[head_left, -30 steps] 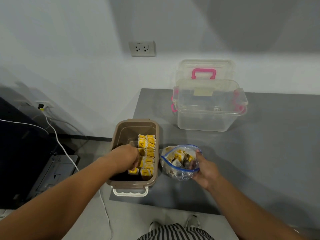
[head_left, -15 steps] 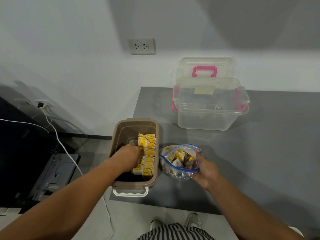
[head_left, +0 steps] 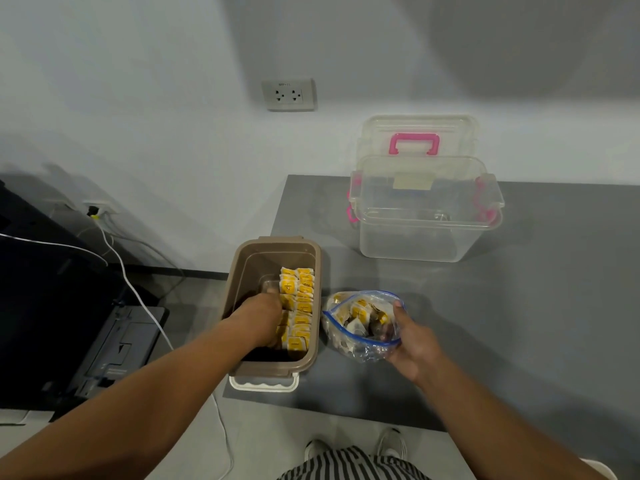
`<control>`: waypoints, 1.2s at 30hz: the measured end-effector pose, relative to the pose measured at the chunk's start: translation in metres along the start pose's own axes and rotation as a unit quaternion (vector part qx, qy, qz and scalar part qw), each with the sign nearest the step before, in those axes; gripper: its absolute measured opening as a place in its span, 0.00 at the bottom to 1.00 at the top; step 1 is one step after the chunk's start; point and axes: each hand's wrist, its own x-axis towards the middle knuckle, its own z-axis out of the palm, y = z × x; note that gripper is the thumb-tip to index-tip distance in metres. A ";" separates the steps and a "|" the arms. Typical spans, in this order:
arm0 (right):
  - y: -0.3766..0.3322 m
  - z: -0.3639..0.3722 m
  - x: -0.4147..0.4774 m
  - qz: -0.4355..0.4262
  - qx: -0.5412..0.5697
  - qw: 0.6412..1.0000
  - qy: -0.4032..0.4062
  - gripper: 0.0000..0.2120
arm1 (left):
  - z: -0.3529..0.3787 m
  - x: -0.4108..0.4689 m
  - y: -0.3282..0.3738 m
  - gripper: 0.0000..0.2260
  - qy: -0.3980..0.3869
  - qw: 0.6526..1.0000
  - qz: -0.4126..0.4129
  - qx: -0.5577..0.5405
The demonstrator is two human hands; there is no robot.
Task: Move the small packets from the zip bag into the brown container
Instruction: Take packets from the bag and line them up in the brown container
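Packets (head_left: 300, 308), flat yellow-and-white squares, stand on edge in rows along the right side of the brown container (head_left: 277, 241), a rounded plastic tub whose long axis runs near to far. The left hand (head_left: 259, 315) reaches inside against them, fingers hidden, so its grip cannot be told. Just right, the right hand (head_left: 412, 344) grasps the crinkled clear zip bag (head_left: 356, 329), mouth facing up, more packets jumbled within.

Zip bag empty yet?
No, the zip bag, gripped at its open rim by the right hand, has several yellow-labelled packets inside.
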 end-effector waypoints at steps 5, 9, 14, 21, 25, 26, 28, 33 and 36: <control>0.002 -0.002 0.003 0.003 0.006 1.000 -0.001 0.18 | 0.007 0.002 0.005 0.23 0.011 0.998 0.027 0.057; 0.003 -0.003 0.002 0.007 0.011 1.000 0.003 0.16 | 0.006 0.002 0.012 0.16 -0.032 0.994 0.054 0.089; 0.003 -0.002 0.002 0.005 0.010 1.000 0.006 0.17 | 0.007 0.008 0.009 0.13 -0.024 0.993 0.058 0.104; 0.002 -0.001 0.001 0.005 0.001 1.000 0.011 0.17 | 0.004 0.018 0.001 0.14 0.007 0.991 0.055 0.122; 0.000 0.000 -0.002 -0.001 -0.010 1.000 0.009 0.15 | 0.000 0.015 0.003 0.12 0.011 0.992 0.056 0.117; 0.001 -0.001 -0.002 -0.002 -0.011 1.000 0.008 0.15 | 0.001 0.015 0.003 0.12 0.009 0.992 0.053 0.113; 0.001 -0.001 -0.002 -0.002 -0.013 1.000 0.010 0.16 | 0.001 0.015 0.004 0.13 0.003 0.993 0.046 0.110; 0.000 -0.001 -0.002 -0.006 -0.014 1.000 0.013 0.16 | -0.004 0.011 0.005 0.20 -0.022 0.993 0.030 0.116; -0.001 -0.001 -0.002 -0.015 -0.027 0.999 0.010 0.16 | -0.005 0.009 0.004 0.21 -0.011 0.994 0.020 0.109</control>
